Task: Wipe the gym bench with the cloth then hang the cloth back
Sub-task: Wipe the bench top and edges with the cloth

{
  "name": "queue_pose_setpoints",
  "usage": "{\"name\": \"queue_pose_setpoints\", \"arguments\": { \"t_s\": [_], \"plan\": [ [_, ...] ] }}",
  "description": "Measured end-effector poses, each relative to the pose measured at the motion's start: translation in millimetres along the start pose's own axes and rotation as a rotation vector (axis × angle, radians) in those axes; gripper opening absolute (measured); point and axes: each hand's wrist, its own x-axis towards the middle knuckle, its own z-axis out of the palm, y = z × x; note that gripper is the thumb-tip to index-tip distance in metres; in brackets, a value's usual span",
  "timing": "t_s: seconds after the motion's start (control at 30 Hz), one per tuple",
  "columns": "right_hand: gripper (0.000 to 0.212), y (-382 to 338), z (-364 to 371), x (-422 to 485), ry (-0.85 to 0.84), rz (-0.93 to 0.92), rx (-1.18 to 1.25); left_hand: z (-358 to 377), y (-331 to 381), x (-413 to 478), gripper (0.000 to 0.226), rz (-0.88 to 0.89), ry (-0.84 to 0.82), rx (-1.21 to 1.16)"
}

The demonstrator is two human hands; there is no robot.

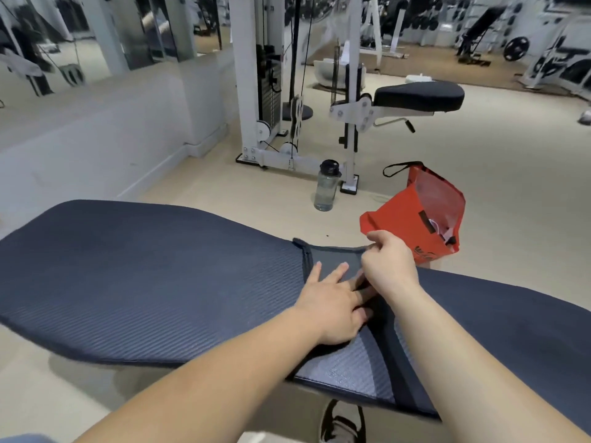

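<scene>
Both hands are on the cloth (332, 266), which lies draped across the gym bench where the seat pad and back pad meet, its dark-hemmed far edge at the bench's far side. My left hand (332, 305) is spread flat, palm down, pinning the near part of the cloth to the worktop (153, 282). My right hand (388, 260) is curled and seems to pinch the cloth's far right corner between thumb and fingers, though the knuckles hide the exact grip.

To wipe well from here, I should keep the left palm as an anchor only until the corner is gathered, then bunch the cloth into one pad under a flat hand and sweep in long overlapping strokes along the length of the pad, following its ribbing, not crossing it.

The pad is dark blue vinyl with fine diagonal ridges, wide and rounded at the left end, firm-looking. Those grooves will likely hold sweat, so light pressure won't do. The cloth is thin, grey, with a stitched dark border, and limp enough to slide on vinyl.

On the floor beyond stand a clear water bottle (327, 187) and a red bag (419, 215).
</scene>
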Motion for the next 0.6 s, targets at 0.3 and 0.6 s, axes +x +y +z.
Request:
{"name": "queue_pose_setpoints", "arguments": {
  "t_s": [0.3,0.6],
  "plan": [
    [0.032,-27.6,48.6,-4.8,-0.140,-0.085,-0.154,-9.8,-137.8,-40.5,0.054,-0.217,0.106,-0.072],
    [0.028,-82.3,99.7,-31.5,-0.313,-0.299,-0.297,23.9,-122.2,-184.9,0.054,-0.151,0.094,0.005]
  ]
}}
